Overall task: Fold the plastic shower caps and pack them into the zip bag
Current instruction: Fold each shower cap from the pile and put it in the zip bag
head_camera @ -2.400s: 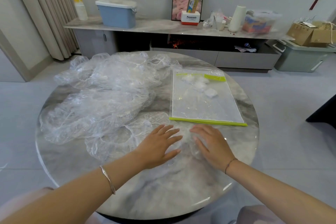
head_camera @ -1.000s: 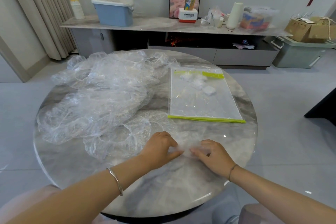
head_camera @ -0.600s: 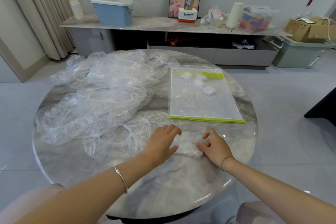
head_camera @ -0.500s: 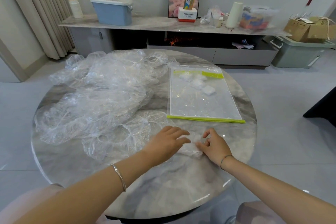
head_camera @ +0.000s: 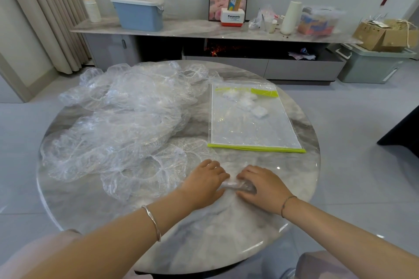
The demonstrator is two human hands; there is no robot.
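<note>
Left hand (head_camera: 205, 182) and right hand (head_camera: 263, 186) pinched one part-folded shower cap (head_camera: 235, 186); few folded caps (head_camera: 249, 103) lay inside zip bag (head_camera: 249, 133); large unfolded pile (head_camera: 118, 124) awaited.

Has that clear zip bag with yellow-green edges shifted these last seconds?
No. The clear zip bag keeps its place by the right rim of the round marble table.

a small folded clear plastic shower cap (head_camera: 235, 186) lies near the front of the grey marble table (head_camera: 204, 244). crumpled clear caps (head_camera: 127, 124) heap on the left. the flat clear zip bag with lime-green edges (head_camera: 254, 129) lies right, a few folded caps (head_camera: 259, 111) inside.
</note>
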